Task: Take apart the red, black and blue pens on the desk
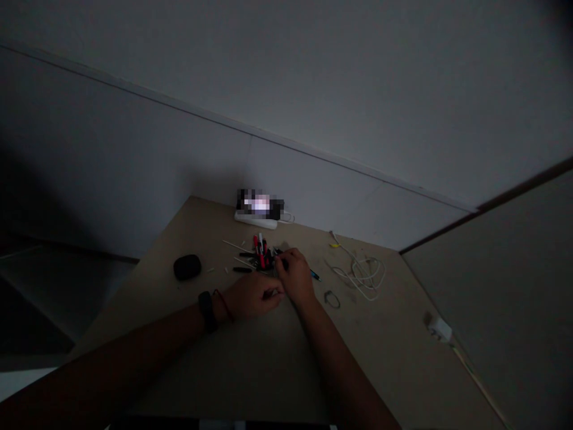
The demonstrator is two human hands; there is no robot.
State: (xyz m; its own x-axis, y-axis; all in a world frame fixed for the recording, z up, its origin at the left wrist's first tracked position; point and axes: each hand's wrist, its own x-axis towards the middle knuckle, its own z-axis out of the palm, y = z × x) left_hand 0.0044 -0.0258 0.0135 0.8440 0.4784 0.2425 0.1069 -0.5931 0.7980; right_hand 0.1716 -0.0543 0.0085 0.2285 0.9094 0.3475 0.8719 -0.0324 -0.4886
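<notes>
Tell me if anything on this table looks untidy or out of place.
The thin white cable lies in loose, crossing loops to the right of the right hand, not neatly coiled. The slim red, white and black pen-like items are jumbled at differing angles. No spill shows; it is too dim to judge damage.

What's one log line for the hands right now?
left hand: curled, near pens | right hand: at pens' right side | white cable: loosely looped on table

Red, black and white pens (pixel 261 257) in a loose, uneven heap on the tabletop (pixel 394 346).
</notes>
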